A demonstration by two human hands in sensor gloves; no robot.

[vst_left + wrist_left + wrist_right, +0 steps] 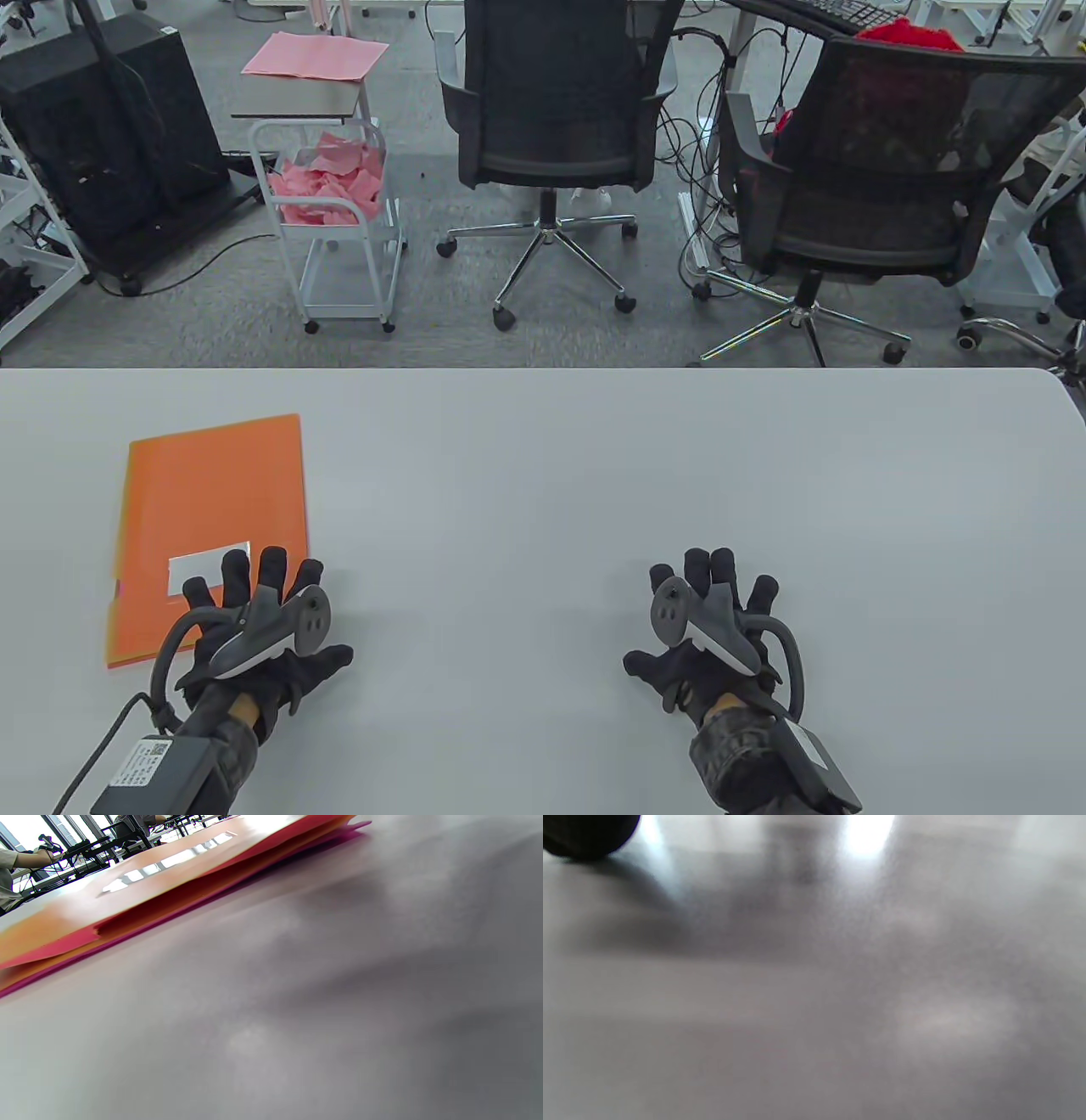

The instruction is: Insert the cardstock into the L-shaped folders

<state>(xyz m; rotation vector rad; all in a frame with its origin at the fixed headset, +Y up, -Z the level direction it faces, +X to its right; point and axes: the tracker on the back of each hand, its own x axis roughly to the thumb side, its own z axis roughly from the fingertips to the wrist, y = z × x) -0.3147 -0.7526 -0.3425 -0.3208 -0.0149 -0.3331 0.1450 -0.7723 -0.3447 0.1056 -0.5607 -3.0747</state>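
An orange L-shaped folder [212, 509] lies flat on the grey table [594, 475] at the left, with a white label near its near edge. In the left wrist view the folder [178, 870] shows red and pink sheets between its layers. My left hand [254, 611] lies flat, fingers spread, with its fingertips [233, 567] resting on the folder's near right corner. My right hand [713, 620] lies flat and spread on the bare table at the right, holding nothing. A dark fingertip [585, 834] shows at the top left of the right wrist view.
Beyond the table's far edge stand two black office chairs [551, 110] and a white wire cart [339, 212] holding pink paper scraps, with pink sheets [316, 56] on its top. Cables lie on the carpet.
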